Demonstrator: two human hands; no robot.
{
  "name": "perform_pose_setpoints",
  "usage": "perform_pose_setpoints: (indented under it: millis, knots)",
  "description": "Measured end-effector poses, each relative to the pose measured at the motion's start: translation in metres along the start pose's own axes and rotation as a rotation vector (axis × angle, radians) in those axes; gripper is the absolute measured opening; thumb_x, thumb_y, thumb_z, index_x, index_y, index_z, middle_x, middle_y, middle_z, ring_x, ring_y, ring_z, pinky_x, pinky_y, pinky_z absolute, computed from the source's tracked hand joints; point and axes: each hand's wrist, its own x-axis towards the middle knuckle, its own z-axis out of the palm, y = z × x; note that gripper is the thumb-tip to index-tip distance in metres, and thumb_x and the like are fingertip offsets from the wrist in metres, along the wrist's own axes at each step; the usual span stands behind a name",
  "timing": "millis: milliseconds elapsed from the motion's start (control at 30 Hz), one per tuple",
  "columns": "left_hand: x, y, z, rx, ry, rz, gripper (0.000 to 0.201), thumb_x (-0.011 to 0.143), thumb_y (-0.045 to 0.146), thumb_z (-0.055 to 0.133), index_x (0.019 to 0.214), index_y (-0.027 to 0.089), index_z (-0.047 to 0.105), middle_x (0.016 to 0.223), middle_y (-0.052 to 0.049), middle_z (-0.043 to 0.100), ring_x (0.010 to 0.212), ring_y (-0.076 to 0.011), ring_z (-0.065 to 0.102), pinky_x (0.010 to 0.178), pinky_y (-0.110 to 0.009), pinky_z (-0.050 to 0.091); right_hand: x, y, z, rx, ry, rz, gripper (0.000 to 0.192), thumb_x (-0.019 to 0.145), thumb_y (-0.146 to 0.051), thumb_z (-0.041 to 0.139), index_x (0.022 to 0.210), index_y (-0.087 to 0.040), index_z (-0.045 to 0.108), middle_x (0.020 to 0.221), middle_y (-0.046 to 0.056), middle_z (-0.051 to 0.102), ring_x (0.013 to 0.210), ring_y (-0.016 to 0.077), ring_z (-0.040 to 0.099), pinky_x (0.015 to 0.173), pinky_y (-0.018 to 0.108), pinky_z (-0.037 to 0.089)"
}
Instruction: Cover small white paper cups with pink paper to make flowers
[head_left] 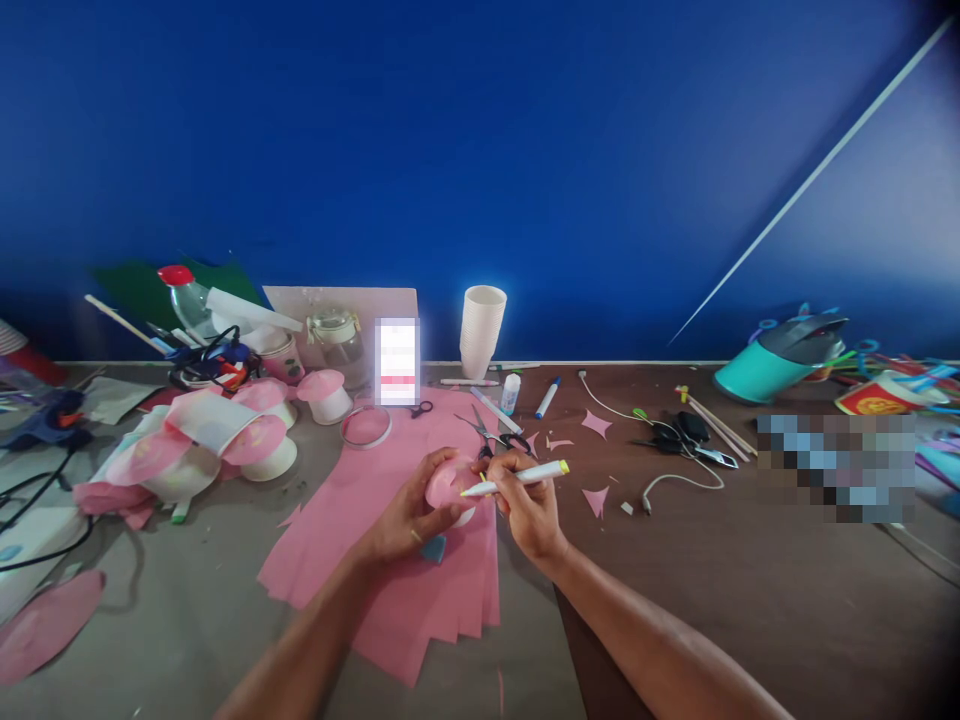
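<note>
In the lower middle of the frame, the left hand (409,512) grasps a cup (445,482) with pink top, and the right hand (531,518) pinches a marker (538,473), yellow tip over this top

Table (712,580): brown on right, gray on left. Big pile of pink paper (405,635) spread on gray part. Left side: white cups with pink tops (324,402), flat pink oval (56,622) near front. Back: tall stack of cups (481,330), standing; little glue bottle (511,396); blue-capped marker (547,399). Brown part: pink scraps (597,425), curly white cord (681,476), thin sticks (721,428) side by side. Far right: teal jug (757,362).
</note>
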Motion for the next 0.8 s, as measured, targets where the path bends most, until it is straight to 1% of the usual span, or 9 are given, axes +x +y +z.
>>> perform_pose_setpoints:
  millis: [133, 200, 300, 367, 433, 500, 600, 667, 800]
  knots:
    - [0.0001, -0.0013, -0.0008, 0.015, -0.001, 0.019, 0.061, 0.081, 0.038, 0.074, 0.135, 0.025, 0.049, 0.142, -0.011, 0.052, 0.137, -0.0318, 0.045, 0.114, -0.042, 0.038, 0.0003, 0.0027, 0.0001, 0.001, 0.0, 0.0, 0.034, 0.085, -0.045, 0.063, 0.062, -0.022, 0.054, 0.046, -0.006, 0.036, 0.052, 0.0135, 0.044, 0.052, 0.026, 0.038]
    - [0.0002, -0.0021, -0.0011, 0.021, -0.009, 0.016, 0.061, 0.081, 0.039, 0.073, 0.136, 0.025, 0.048, 0.143, -0.01, 0.051, 0.137, -0.0319, 0.044, 0.114, -0.042, 0.039, 0.0001, 0.0032, 0.0002, -0.006, 0.001, -0.005, 0.033, 0.085, -0.045, 0.063, 0.063, -0.022, 0.055, 0.046, -0.006, 0.035, 0.053, 0.0142, 0.045, 0.054, 0.027, 0.039]
    - [0.0005, -0.0032, -0.0013, 0.017, -0.024, 0.022, 0.063, 0.081, 0.038, 0.074, 0.137, 0.027, 0.047, 0.144, -0.009, 0.05, 0.136, -0.0318, 0.045, 0.112, -0.042, 0.041, -0.0006, 0.002, 0.0008, -0.016, -0.018, -0.018, 0.032, 0.086, -0.044, 0.062, 0.063, -0.022, 0.055, 0.049, -0.005, 0.039, 0.056, 0.015, 0.048, 0.058, 0.029, 0.041]
    - [0.0008, -0.0034, -0.0013, 0.01, -0.027, 0.028, 0.063, 0.08, 0.038, 0.075, 0.136, 0.029, 0.047, 0.144, -0.008, 0.049, 0.135, -0.0317, 0.045, 0.112, -0.043, 0.041, -0.0013, 0.0, 0.0012, -0.034, -0.03, -0.041, 0.032, 0.087, -0.043, 0.061, 0.063, -0.022, 0.055, 0.05, -0.005, 0.041, 0.061, 0.0166, 0.052, 0.063, 0.03, 0.044]
    - [0.001, -0.0033, -0.0012, -0.004, -0.033, 0.027, 0.063, 0.08, 0.038, 0.075, 0.136, 0.031, 0.048, 0.143, -0.007, 0.05, 0.134, -0.0311, 0.046, 0.112, -0.044, 0.041, -0.0021, -0.0021, 0.0014, -0.059, -0.043, -0.06, 0.031, 0.087, -0.042, 0.061, 0.063, -0.023, 0.056, 0.05, -0.004, 0.041, 0.065, 0.0184, 0.055, 0.068, 0.032, 0.046]
    - [0.0011, -0.0031, -0.0011, -0.028, -0.045, 0.017, 0.063, 0.08, 0.038, 0.075, 0.136, 0.033, 0.047, 0.141, -0.007, 0.05, 0.131, -0.0302, 0.048, 0.111, -0.044, 0.042, -0.0025, -0.0037, 0.0013, -0.073, -0.056, -0.059, 0.031, 0.088, -0.041, 0.061, 0.063, -0.023, 0.056, 0.05, -0.004, 0.04, 0.068, 0.0197, 0.057, 0.069, 0.033, 0.046]
    - [0.0009, -0.0029, -0.0012, -0.026, -0.047, 0.011, 0.064, 0.08, 0.038, 0.075, 0.137, 0.033, 0.047, 0.142, -0.005, 0.049, 0.13, -0.0297, 0.047, 0.111, -0.043, 0.042, -0.0025, -0.0047, 0.001, -0.058, -0.053, -0.054, 0.031, 0.087, -0.041, 0.062, 0.063, -0.023, 0.056, 0.049, -0.005, 0.04, 0.067, 0.0193, 0.056, 0.069, 0.033, 0.046]
    - [0.0006, -0.0027, -0.0013, -0.01, -0.042, 0.011, 0.065, 0.08, 0.04, 0.075, 0.137, 0.032, 0.046, 0.143, -0.005, 0.048, 0.131, -0.0307, 0.046, 0.112, -0.045, 0.042, -0.0023, -0.005, 0.001, -0.043, -0.051, -0.048, 0.031, 0.087, -0.041, 0.063, 0.062, -0.023, 0.056, 0.048, -0.005, 0.039, 0.063, 0.0179, 0.054, 0.068, 0.032, 0.046]
    - [0.0002, -0.0018, -0.0014, 0.008, -0.04, 0.0, 0.066, 0.08, 0.04, 0.074, 0.138, 0.029, 0.045, 0.146, -0.009, 0.045, 0.131, -0.0327, 0.046, 0.112, -0.048, 0.04, -0.0021, -0.0051, 0.0013, -0.041, -0.062, -0.042, 0.032, 0.087, -0.04, 0.062, 0.062, -0.023, 0.055, 0.049, -0.006, 0.039, 0.057, 0.0155, 0.048, 0.063, 0.031, 0.044]
